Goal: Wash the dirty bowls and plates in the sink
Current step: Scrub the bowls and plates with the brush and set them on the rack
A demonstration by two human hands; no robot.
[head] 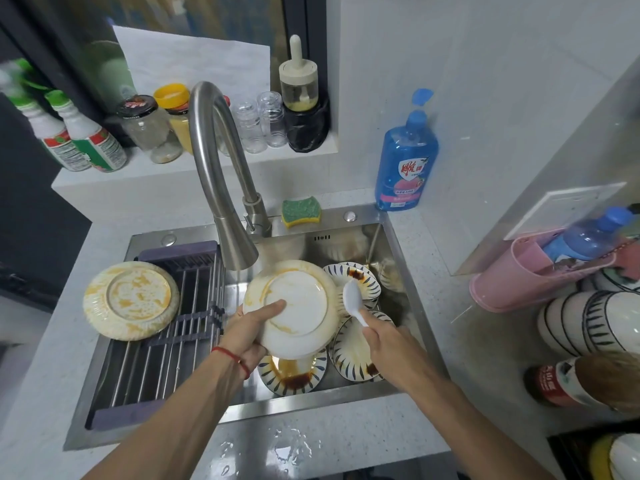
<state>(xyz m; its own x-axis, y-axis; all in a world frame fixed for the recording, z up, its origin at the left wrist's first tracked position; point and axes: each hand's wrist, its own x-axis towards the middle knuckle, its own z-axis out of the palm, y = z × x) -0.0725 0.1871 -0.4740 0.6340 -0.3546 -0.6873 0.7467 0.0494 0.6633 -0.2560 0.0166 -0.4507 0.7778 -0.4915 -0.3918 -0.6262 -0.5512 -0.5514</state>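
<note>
A: Head view. Left hand (247,327), what's the grip?
B: Fingers and thumb curled round the rim of a cream plate (294,308), thumb lying across its underside. Plate is held upside down over the sink (398,244), just below the faucet (221,188) spout. Orange streaks on it.
A: Right hand (388,344)?
B: Grip closed on the handle of a white spoon (353,299), spoon bowl up, right beside the plate's edge.
A: Other dirty stuff?
B: Several patterned plates (353,351) with blue-dash rims lie in the sink basin under and right of the held plate, brown sauce on them. Another stained cream plate (131,300) lies upside down on the drying rack (166,348) across the sink's left half.
A: Surroundings, quick.
B: Green-and-yellow sponge (300,212) on the sink ledge behind the faucet. Blue detergent bottle (407,157) on the counter (311,448) at the back right corner. Jars on the window ledge. Stacked bowls (588,322) far right. Water puddles on the counter's near edge.
</note>
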